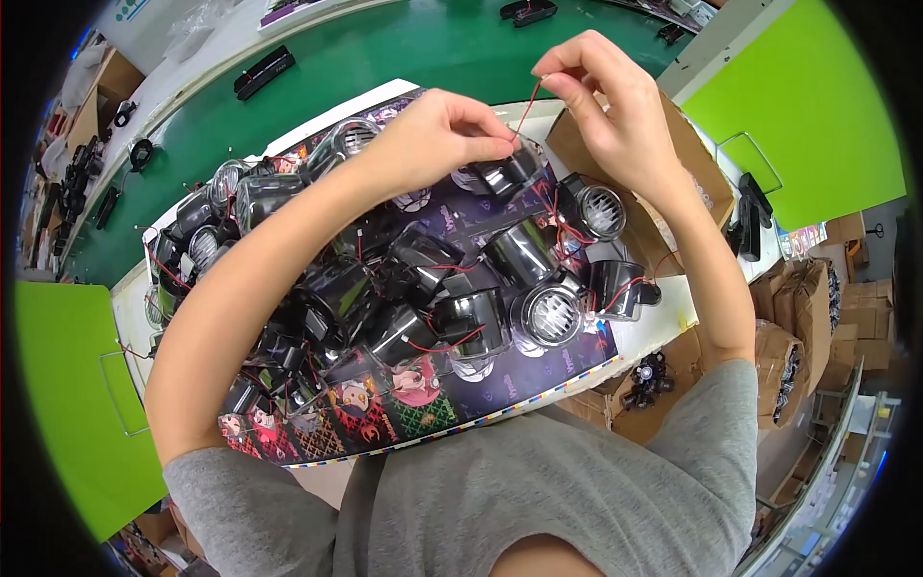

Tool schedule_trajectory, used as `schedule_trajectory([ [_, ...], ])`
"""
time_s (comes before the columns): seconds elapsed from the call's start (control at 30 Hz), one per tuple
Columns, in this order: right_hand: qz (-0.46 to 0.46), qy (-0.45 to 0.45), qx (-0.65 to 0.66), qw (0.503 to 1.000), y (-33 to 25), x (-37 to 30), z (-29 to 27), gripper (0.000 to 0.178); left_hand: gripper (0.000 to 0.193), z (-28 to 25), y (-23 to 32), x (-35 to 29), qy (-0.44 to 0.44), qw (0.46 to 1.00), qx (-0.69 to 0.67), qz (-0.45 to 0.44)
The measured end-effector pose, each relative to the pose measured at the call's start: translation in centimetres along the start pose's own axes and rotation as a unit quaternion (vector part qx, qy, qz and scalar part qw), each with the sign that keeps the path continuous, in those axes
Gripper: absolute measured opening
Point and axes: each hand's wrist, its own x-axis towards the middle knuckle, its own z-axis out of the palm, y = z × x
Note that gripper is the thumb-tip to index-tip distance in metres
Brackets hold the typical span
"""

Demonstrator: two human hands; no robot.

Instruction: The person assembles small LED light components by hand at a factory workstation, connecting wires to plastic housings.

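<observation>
Left hand: the left hand (437, 137) pinches the wired black housing (510, 176) at its top edge; whether on shell or lead cannot be told.
Right hand: the right hand (620, 125), apart from the left and higher, pinches the far end of the red wire (526, 108), drawn taut between them.
Housing's place: above the far right part of the pile.
Pile: glossy black cups (519, 252), some with silver grilles (552, 313), lie jumbled with loose red leads.
In the way: the left forearm (260, 279) crosses the pile and hides parts of it; an open cardboard box (700, 156) stands under the right wrist.
Printed sheet: a dark sheet (500, 389) with cartoon figures lies beneath the pile.
Worktop: a white worktop (673, 303) carries all this.
Green belt: beyond it runs a green belt (385, 69) bearing a long black part (264, 73).
Sides: lime-green panels (817, 115) with metal handles.
Room: brown cartons (870, 313) stacked at right.
</observation>
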Motion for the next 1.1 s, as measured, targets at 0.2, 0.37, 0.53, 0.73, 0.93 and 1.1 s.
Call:
schedule_trajectory([
  [0.2,0.073,-0.041,0.12,0.989,-0.9,0.5,0.4,0.006,0.016,0.8,-0.8,1.8,0.055,0.988,0.116,0.088],
  [0.37,0.184,-0.031,0.395,0.899,-2.4,1.7,-1.3,0.009,0.016,-0.2,1.3,1.1,-0.018,0.99,-0.05,0.128],
  [0.53,0.153,0.013,0.51,0.847,-2.7,3.4,-1.5,0.012,0.025,-0.2,3.2,-0.2,-0.019,0.993,-0.051,0.108],
  [0.73,0.158,0.04,0.574,0.802,-2.9,4.5,-1.6,0.014,0.051,1.7,5.3,-1.8,-0.012,0.977,-0.21,0.029],
  [0.93,0.15,0.028,0.595,0.789,-2.7,5.7,-2.0,0.015,0.06,1.3,5.8,-2.3,-0.091,0.948,-0.304,0.023],
  [1.1,0.143,0.021,0.592,0.793,-3.1,6.1,-2.1,0.014,0.057,0.7,6.0,-2.7,-0.09,0.937,-0.337,-0.012],
])
